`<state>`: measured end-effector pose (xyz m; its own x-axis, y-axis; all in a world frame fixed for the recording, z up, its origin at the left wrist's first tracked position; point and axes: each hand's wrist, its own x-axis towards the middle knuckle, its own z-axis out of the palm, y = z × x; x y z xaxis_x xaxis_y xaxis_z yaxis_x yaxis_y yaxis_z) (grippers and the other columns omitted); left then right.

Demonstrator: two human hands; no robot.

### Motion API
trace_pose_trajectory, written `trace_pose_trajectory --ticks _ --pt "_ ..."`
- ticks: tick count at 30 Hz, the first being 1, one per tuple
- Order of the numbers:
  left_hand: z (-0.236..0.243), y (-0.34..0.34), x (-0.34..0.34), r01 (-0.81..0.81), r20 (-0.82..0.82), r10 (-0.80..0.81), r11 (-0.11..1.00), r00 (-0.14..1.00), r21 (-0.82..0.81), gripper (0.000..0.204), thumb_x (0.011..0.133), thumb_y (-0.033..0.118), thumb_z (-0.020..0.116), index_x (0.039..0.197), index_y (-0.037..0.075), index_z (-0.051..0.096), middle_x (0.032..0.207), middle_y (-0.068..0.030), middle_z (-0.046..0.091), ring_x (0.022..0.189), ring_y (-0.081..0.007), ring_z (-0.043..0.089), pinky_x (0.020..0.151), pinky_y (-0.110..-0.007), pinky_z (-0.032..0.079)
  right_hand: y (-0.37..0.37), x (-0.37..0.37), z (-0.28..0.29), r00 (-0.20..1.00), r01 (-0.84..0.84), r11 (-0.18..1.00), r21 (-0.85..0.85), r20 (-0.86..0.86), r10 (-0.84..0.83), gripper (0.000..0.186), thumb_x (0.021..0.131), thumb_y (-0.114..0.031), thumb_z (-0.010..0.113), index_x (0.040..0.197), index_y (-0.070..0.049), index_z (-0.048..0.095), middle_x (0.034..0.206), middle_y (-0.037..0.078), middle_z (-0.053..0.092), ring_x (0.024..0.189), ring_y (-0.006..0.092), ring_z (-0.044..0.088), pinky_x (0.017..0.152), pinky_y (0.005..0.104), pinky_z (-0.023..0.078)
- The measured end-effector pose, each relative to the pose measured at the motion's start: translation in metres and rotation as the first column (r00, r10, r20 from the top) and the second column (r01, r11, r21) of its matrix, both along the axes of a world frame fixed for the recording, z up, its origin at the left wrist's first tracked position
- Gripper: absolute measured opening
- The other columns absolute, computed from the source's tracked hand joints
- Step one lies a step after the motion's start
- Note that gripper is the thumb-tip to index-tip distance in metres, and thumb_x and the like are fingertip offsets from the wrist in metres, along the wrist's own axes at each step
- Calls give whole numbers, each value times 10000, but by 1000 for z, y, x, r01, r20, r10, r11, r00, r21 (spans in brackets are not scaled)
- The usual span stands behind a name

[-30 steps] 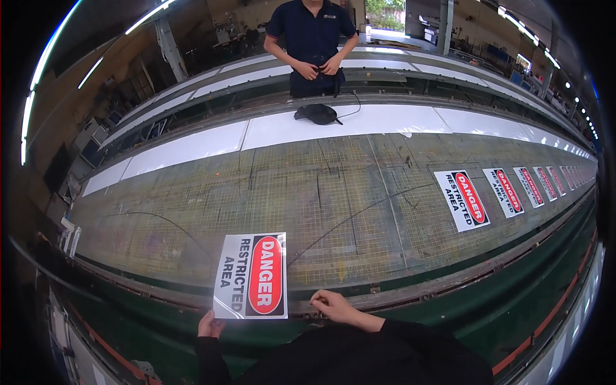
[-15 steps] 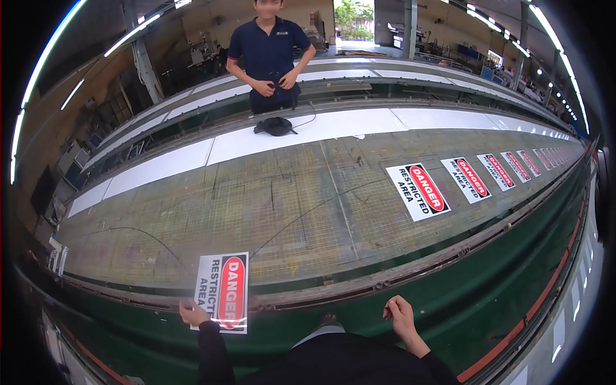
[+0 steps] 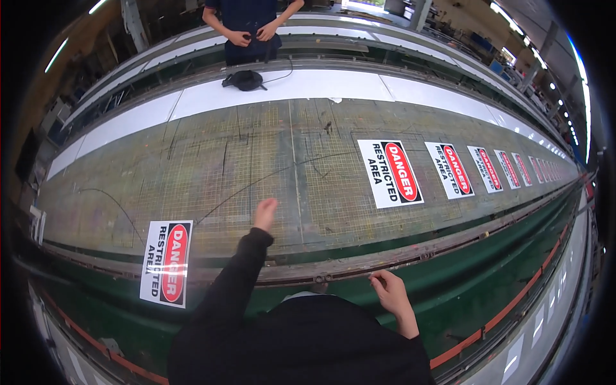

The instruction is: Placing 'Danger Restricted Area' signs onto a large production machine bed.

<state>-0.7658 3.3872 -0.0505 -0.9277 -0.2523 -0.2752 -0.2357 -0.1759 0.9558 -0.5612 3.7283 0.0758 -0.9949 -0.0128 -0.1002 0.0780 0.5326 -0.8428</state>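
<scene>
My left hand [image 3: 265,213] reaches over the worktable [image 3: 224,186], clear of any sheet. Motion smears its fingers, so their pose is hard to read. To its left, a white printed sign sheet [image 3: 154,263] with a red oval on a black block lies across the table's near edge, its lower part overhanging. My right hand [image 3: 390,294] is by the near edge, low in front of me, fingers curled in and nothing visible in them. Beyond it on the table lies another such sign sheet [image 3: 380,168].
More sign sheets [image 3: 452,170] run in a row toward the far right. White sheets [image 3: 237,102] line the table's far side, with a black object and cord [image 3: 244,80] on them. A person [image 3: 250,32] in dark blue stands across. A metal rail [image 3: 346,269] edges the near side.
My left hand has let go of the left sign sheet and moved right and forward over the table. My right hand stays near the edge. The view has tilted down and turned slightly right.
</scene>
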Motion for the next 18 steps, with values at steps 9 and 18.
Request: trace_pose_trajectory --ticks 9,18 --pt "-21 209 -53 450 286 -486 873 826 185 484 830 461 464 1171 117 448 1103 -20 540 993 -182 432 822 -394 334 131 3 -30 951 299 946 -124 124 -284 78 833 -51 502 848 2 557 710 33 572 653 83 542 599 211 425" --pt "-51 294 -73 175 463 -263 959 846 223 652 800 546 448 1256 87 374 1222 -88 441 1089 -229 389 914 -425 274 250 -90 -19 998 54 997 -62 39 -51 122 817 -87 531 859 22 567 734 92 603 665 134 560 612 257 435"
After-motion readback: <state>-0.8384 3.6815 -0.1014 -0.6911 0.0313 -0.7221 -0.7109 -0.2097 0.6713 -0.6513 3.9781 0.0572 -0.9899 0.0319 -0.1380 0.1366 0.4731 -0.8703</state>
